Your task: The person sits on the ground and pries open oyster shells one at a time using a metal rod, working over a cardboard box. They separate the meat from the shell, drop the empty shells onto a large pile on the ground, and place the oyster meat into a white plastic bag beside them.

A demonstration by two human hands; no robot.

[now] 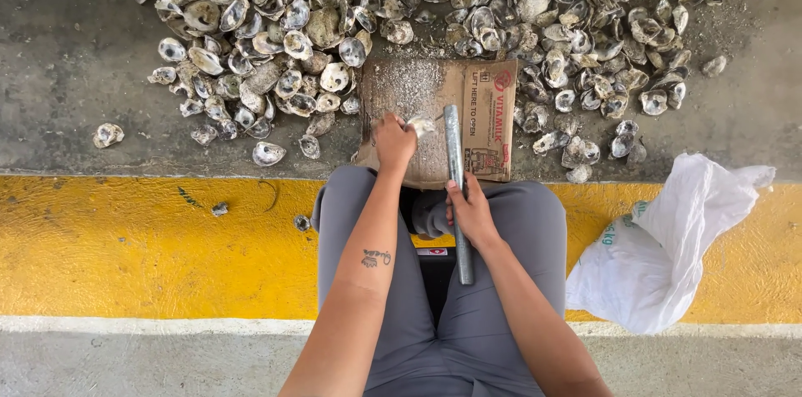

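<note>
**Shell held down, bar ready**

Oyster shell (423, 125) sits on cardboard (418, 88), under left hand (393, 141) fingers, pinched tight. Right hand (469, 212) fingers wrap metal bar (455, 188), tip just beside shell. Looks like hitting step; next hit needs good aim. Shell pile (401, 21) beyond fingers, white bag (668, 255) to right.

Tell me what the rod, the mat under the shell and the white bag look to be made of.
The rod in the right hand looks like dull grey metal, smooth and straight. The mat seems to be flattened brown cardboard, with fold lines and white dust on it. The bag looks like woven white plastic sacking, crumpled; the weave is hard to confirm.
</note>
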